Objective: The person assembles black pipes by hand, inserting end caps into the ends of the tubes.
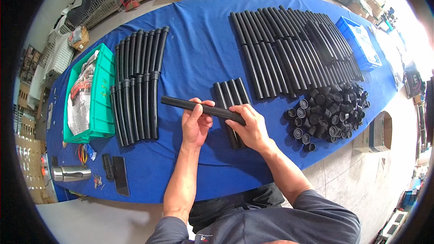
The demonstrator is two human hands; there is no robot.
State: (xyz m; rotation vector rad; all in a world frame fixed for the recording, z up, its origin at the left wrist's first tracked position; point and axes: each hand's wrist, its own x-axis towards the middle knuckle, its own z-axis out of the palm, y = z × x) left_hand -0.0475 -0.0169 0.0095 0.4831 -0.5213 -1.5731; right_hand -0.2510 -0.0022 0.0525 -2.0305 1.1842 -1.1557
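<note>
I hold a black tube (181, 104) crosswise above the blue table (199, 49). My left hand (195, 124) grips its middle and my right hand (250, 126) wraps its right end. Under my right hand lie several short black tubes (230, 92) side by side. A pile of small black caps (327, 110) sits just to the right of my right hand.
Rows of finished black tubes (138, 86) lie to the left, and a large batch of tubes (294, 45) at the back right. A green bin (101, 104) with bagged parts stands at far left, a blue bin (361, 43) at far right. A phone (121, 175) and a metal flask (72, 172) rest near the front edge.
</note>
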